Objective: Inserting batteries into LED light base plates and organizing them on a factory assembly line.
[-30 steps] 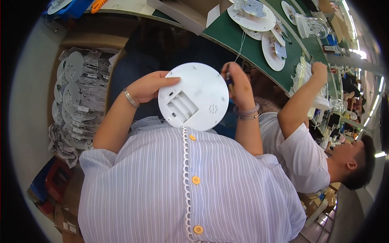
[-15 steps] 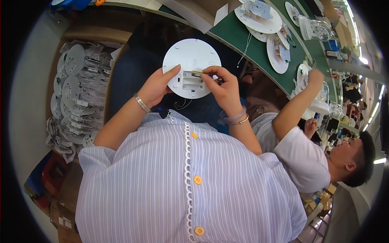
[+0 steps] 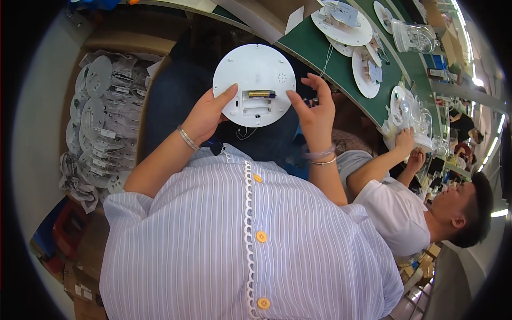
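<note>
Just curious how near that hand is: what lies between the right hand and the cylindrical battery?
In the head view, only a narrow strip of the white disc shows between the right hand and the cylindrical battery.

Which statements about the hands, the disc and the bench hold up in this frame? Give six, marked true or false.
1. The left hand holds a white disc. True.
2. One battery lies in its compartment. True.
3. Batteries fill the whole compartment. False: the space below that battery shows none.
4. The right hand grips the battery. False: it is apart from it, near the disc's right edge.
5. The bench is green. True.
6. The left wrist is bare. False: it wears a bracelet.
</note>
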Demonstrator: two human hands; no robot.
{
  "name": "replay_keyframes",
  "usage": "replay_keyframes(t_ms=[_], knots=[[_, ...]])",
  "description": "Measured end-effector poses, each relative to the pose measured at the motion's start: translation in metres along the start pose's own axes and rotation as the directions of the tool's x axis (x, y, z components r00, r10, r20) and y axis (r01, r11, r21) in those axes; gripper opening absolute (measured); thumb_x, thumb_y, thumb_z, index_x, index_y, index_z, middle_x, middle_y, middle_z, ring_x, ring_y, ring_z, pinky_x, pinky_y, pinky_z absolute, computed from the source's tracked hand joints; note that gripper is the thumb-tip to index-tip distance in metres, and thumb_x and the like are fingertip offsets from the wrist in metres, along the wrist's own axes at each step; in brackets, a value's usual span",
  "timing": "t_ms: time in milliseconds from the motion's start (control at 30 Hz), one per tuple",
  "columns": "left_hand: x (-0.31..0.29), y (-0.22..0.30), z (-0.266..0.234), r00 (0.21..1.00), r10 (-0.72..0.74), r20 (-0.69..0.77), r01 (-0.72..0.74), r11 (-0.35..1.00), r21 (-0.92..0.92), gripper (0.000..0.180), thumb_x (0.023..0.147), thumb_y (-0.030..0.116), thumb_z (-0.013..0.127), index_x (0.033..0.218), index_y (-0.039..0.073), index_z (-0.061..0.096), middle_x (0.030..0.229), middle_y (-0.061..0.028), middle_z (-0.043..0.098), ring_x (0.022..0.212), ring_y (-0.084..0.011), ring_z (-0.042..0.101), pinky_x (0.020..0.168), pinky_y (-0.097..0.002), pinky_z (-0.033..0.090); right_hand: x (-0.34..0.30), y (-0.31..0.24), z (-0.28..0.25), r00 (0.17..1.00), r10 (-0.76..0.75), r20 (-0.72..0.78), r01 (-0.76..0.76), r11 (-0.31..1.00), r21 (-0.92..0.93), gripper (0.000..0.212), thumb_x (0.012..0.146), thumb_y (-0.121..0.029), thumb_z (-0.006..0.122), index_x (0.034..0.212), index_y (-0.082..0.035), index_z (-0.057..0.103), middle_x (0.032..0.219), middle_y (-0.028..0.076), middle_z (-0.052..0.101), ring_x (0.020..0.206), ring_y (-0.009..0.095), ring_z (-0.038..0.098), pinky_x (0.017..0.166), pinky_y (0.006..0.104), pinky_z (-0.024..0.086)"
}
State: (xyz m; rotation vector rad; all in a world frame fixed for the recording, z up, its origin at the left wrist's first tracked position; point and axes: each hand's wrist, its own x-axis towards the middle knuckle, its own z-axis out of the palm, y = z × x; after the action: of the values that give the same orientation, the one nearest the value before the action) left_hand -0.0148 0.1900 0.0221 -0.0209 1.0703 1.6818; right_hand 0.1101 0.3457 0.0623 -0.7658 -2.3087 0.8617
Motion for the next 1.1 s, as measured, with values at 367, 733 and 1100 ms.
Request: replay_keyframes(t_ms=[367, 733, 1100], knots=[[-0.005, -0.004, 0.003, 0.998, 0.002, 0.064, -0.013, 0.984, 0.177, 0.043, 0.083, 0.030, 0.048, 0.115, 0.002, 0.041, 0.105, -0.0087, 0.051, 0.094, -0.0145, 0.050, 0.079, -0.0246, 0.042, 0.000, 0.002, 0.004, 0.750, 0.422, 0.510, -0.574, 0.798, 0.183, 0.042, 0.067, -0.030, 0.068, 0.093, -0.001, 0.051, 0.066, 0.000, 0.051, 0.046, 0.002, 0.037, 0.038, 0.0149, 0.027], [-0.003, -0.015, -0.002, 0.981, 0.163, 0.106, -0.192, 0.892, 0.409, 0.042, 0.085, 0.028, 0.046, 0.116, 0.001, 0.040, 0.107, -0.0104, 0.050, 0.097, -0.0156, 0.048, 0.082, -0.0244, 0.040, -0.010, 0.026, 0.027, 0.826, 0.347, 0.444, -0.431, 0.896, 0.103, 0.043, 0.066, -0.026, 0.069, 0.089, 0.004, 0.048, 0.079, 0.009, 0.056, 0.068, 0.011, 0.051, 0.060, 0.0227, 0.043], [0.004, -0.014, -0.005, 0.995, -0.101, 0.016, 0.101, 0.994, 0.040, 0.043, 0.084, 0.032, 0.046, 0.114, 0.002, 0.039, 0.102, -0.0102, 0.053, 0.090, -0.0166, 0.054, 0.072, -0.0282, 0.047, 0.007, 0.032, -0.012, 0.633, 0.544, 0.550, -0.773, 0.483, 0.412, 0.022, 0.079, -0.025, 0.050, 0.065, -0.008, 0.047, 0.053, -0.001, 0.041, 0.043, 0.005, 0.033, 0.035, 0.0188, 0.024]])
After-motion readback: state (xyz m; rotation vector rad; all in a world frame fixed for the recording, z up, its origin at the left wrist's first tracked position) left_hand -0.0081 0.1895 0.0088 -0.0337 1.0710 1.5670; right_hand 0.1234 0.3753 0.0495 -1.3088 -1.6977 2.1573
